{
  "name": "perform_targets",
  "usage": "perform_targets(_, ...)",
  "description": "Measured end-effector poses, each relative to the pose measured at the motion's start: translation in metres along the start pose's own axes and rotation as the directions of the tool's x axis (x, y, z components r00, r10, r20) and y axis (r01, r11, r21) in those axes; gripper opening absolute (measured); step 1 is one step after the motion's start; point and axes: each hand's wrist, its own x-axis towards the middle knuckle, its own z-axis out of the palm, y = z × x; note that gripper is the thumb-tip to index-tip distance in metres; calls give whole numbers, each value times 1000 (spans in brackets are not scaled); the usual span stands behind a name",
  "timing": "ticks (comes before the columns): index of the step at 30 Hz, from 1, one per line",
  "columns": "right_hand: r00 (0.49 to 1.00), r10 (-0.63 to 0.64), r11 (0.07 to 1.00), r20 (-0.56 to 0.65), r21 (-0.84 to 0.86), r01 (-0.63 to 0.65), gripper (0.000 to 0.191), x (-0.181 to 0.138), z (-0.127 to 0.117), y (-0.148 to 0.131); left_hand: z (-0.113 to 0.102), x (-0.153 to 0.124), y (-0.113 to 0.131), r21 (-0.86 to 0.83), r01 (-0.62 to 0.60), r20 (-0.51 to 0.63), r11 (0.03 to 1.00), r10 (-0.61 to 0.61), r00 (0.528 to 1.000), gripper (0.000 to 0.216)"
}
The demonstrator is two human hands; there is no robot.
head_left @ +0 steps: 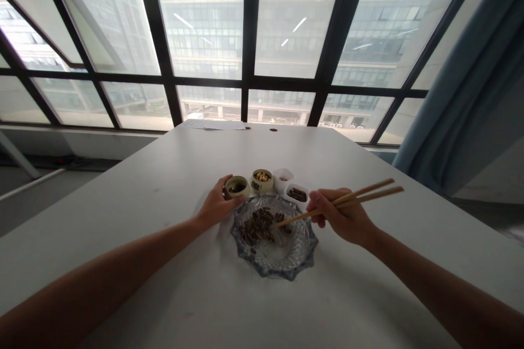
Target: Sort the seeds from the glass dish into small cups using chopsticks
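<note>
My left hand (220,203) wraps round a small greenish cup (230,194) with a few dark pieces in it, beside the far left rim of a glass bowl. In my right hand (341,217) is a pair of chopsticks (360,194), their tips down in the bowl. The scalloped clear glass bowl (301,259) holds dark striped seeds (257,224), which look like sunflower seeds, heaped toward its left and far side. Beyond the bowl stand a second greenish cup (257,185) of pale nuts, a white dish (305,203) of dark seeds and another white dish (290,175) with a few small bits.
All of this stands on a white table (172,283). Papers (223,125) lie at its far edge, near two dark round holes. Behind are tall windows with black frames (250,22). A blue curtain (454,109) hangs on the right.
</note>
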Motion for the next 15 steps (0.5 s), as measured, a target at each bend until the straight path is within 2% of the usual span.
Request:
perform_targets(3, 992, 80, 994, 99, 71, -87, 55, -2, 2, 0, 0, 0, -1, -3, -4, 1, 1000, 4, 1000, 86)
perform_targets(5, 992, 30, 998, 120, 47, -36, 51, -3, 6, 1, 0, 1, -1, -1, -8, 1, 1000, 8, 1000, 85)
perform_targets(8, 994, -71, 997, 87, -35, 74, 44, -5, 13, 3, 0, 1, 0, 17, -11, 4, 1000, 11, 1000, 85)
perform_targets(10, 997, -80, 996, 22, -28, 80, 46, -6, 15, 4, 0, 1, 0, 21, -4, 13, 1000, 3, 1000, 86)
perform_targets(12, 1000, -27, 997, -14, 71, 28, 50, -7, 17, 3, -1, 1, 0, 19, 6, 19, 1000, -6, 1000, 87)
perform_targets(15, 989, 83, 970, 123, 218, -108, 56, -10, 21, -3, -1, 1, -1, 7, 6, 16, 1000, -6, 1000, 87)
